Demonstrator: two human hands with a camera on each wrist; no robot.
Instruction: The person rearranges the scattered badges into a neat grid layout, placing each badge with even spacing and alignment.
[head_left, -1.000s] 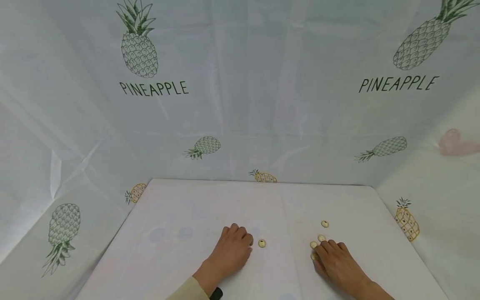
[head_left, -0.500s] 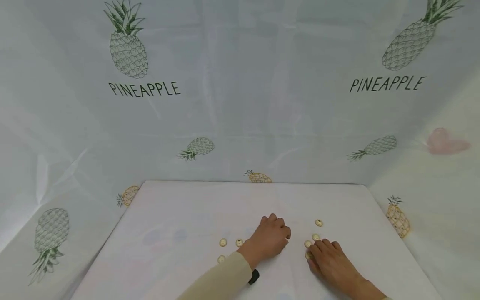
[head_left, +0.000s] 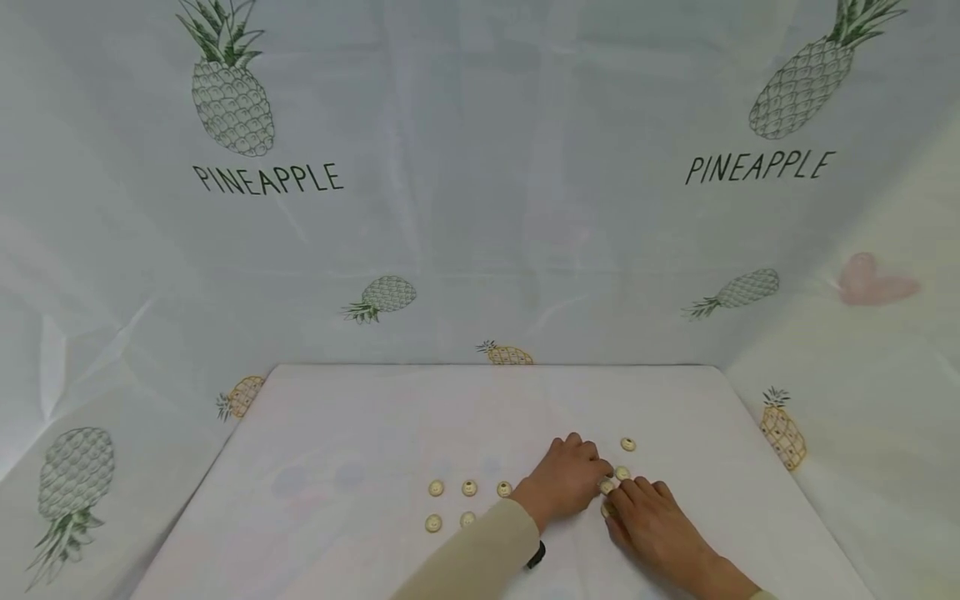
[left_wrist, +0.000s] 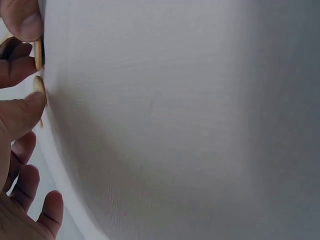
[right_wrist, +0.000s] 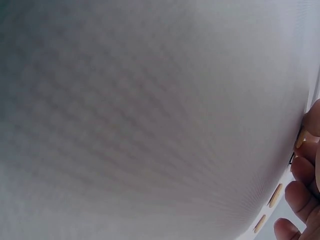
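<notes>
My left hand reaches across to the right, its thumb and fingertips at a round pale-gold button. The left wrist view shows the left thumb against the edge of that button; the index finger's contact is partly hidden. Right beside it, my right hand pinches another button between thumb and finger. That button stands on edge in the left wrist view. Behind the fingertips lie a button and, farther back, another button.
Left of the left wrist, several buttons lie in two rows, among them a back-row button and a front-row button; the sleeve may cover more. A white cloth covers the table. Pineapple-printed sheeting rises behind and at both sides.
My left hand has moved right, from beside a lone button to the buttons at my right hand. Its move uncovers the rows of buttons on the left. The right hand stays in place.
</notes>
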